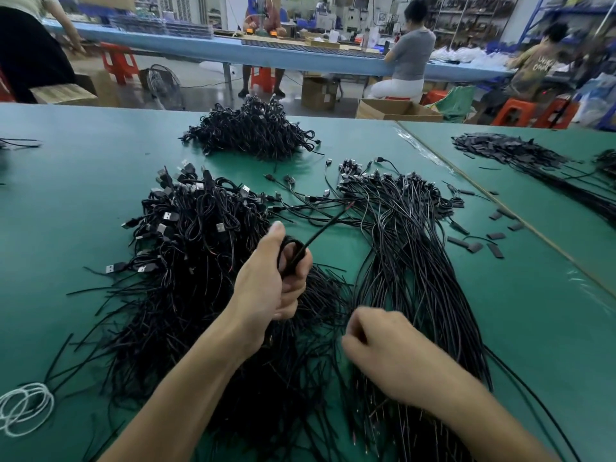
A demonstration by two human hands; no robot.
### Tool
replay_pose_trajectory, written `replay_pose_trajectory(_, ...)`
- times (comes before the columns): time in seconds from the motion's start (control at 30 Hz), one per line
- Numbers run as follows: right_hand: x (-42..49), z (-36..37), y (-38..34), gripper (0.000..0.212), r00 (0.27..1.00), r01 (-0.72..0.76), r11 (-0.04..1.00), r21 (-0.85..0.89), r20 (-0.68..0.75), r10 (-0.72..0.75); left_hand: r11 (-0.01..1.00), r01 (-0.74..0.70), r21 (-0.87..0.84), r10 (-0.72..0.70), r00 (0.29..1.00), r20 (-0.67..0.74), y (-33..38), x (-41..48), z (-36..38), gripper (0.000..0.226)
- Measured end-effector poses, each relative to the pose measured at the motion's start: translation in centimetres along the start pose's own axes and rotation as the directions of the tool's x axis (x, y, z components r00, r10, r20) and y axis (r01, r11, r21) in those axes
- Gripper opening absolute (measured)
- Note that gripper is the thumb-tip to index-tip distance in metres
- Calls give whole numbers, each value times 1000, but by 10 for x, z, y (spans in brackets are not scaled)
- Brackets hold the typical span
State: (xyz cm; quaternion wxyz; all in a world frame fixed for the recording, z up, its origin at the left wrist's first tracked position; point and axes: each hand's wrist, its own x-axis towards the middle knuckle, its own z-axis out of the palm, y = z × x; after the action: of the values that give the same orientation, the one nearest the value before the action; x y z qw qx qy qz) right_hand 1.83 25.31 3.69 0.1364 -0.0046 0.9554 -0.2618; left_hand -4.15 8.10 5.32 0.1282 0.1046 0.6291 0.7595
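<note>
Three big heaps of black cables (250,131), one white wire coil (25,408) and one floor fan (165,83).

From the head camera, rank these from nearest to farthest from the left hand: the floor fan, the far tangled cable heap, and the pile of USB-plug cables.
1. USB-plug cable pile, just left of the left hand.
2. Far tangled heap, across the table.
3. Floor fan, on the floor beyond the table.

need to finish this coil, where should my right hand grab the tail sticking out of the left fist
Pinch the coiled cable by its tail just beyond the left hand, coming from the right, where the right hand is. It juts straight, up and rightward, above the cable piles, so that stretch looks free.
</note>
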Motion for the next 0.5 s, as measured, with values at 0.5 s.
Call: replay_pose_trajectory(0.5,-2,-46,-56,12,760,515,847,128,-524,-383,976,-193,-100,208,963,173,7,-10,8,40)
